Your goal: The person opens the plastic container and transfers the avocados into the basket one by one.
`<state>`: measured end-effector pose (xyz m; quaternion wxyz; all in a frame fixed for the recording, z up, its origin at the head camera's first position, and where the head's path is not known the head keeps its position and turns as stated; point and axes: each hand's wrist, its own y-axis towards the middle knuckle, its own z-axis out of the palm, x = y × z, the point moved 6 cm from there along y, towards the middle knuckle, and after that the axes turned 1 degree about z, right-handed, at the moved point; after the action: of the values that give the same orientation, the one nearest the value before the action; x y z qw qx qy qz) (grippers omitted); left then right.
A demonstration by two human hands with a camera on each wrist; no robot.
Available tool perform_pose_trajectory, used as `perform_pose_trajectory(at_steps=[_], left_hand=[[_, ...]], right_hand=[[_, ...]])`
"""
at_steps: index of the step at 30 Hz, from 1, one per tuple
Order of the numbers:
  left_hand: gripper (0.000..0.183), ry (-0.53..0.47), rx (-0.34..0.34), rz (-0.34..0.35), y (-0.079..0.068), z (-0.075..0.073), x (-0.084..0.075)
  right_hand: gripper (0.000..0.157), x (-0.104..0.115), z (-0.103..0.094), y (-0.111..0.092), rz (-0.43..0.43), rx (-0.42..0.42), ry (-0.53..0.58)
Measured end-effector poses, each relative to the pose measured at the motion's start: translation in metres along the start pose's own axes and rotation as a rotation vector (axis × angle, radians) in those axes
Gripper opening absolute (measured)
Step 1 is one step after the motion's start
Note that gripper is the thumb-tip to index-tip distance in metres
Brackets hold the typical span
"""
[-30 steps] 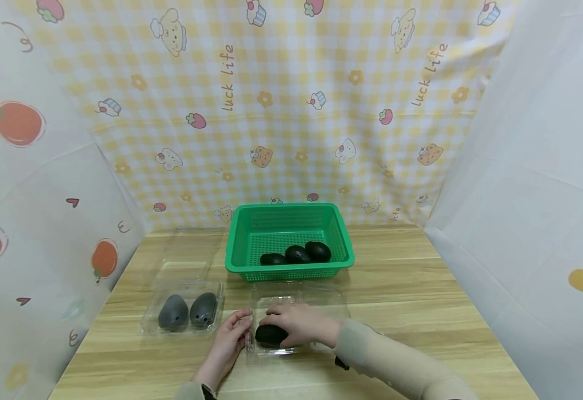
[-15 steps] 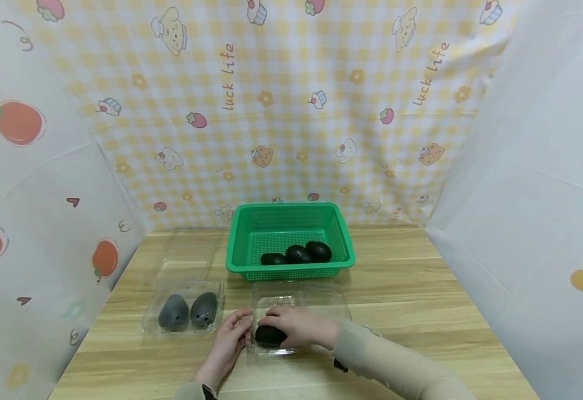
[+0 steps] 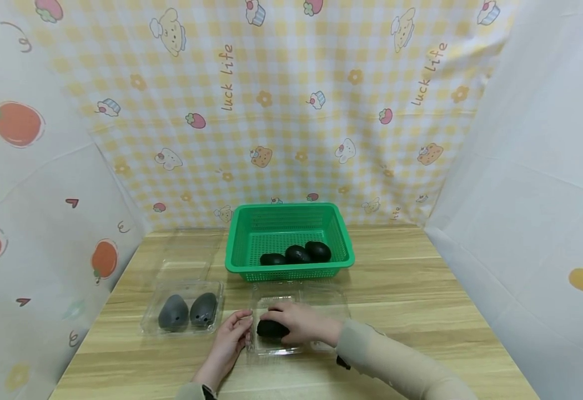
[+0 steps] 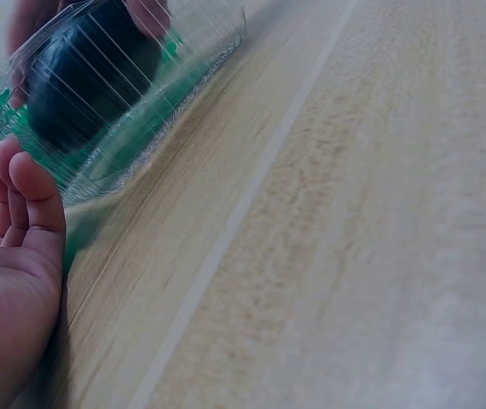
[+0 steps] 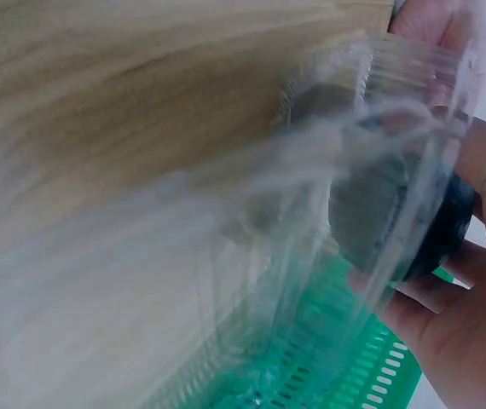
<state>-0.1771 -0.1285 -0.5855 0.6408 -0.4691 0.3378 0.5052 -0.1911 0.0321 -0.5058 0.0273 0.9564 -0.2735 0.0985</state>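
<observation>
My right hand [image 3: 302,323] grips a dark avocado [image 3: 271,329] from above, fingers on its far side and thumb on the near side. The avocado is inside the left half of an opened clear plastic clamshell box [image 3: 277,351]. My left hand [image 3: 229,340] is at the box's left edge. In the left wrist view, thumb and fingers [image 4: 34,179] pinch the rim, and the avocado [image 4: 89,81] shows through the clear wall. From the right wrist, the avocado [image 5: 452,223] appears partly behind the plastic, in my curled fingers.
A green basket [image 3: 291,267] behind the box holds three avocados [image 3: 297,254]. To the left, another opened clear clamshell box [image 3: 146,328] holds two dark grey avocado-shaped pieces [image 3: 174,312]. Its lid half [image 3: 186,253] lies toward the patterned back cloth [image 3: 291,139].
My right hand and the avocado have shifted slightly away from me and to the right within the box. The left hand stays at the rim.
</observation>
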Motion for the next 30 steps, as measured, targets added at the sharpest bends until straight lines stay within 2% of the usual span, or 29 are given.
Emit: perform_pose_trajectory(at_steps=[5,19,30], left_hand=[[0.026,-0.005,-0.003,0.001,0.000,0.000,0.000],[0.031,0.008,0.008,0.010,0.000,0.000,0.001],[0.031,0.017,-0.004,0.007,0.002,-0.001,0.003]], right_hand=[[0.070,-0.002,-0.011,-0.003,-0.013,-0.052,-0.028],[0.068,-0.010,-0.032,-0.007,-0.034,-0.147,-0.087],[0.065,-0.017,-0.050,-0.010,-0.049,-0.177,-0.054]])
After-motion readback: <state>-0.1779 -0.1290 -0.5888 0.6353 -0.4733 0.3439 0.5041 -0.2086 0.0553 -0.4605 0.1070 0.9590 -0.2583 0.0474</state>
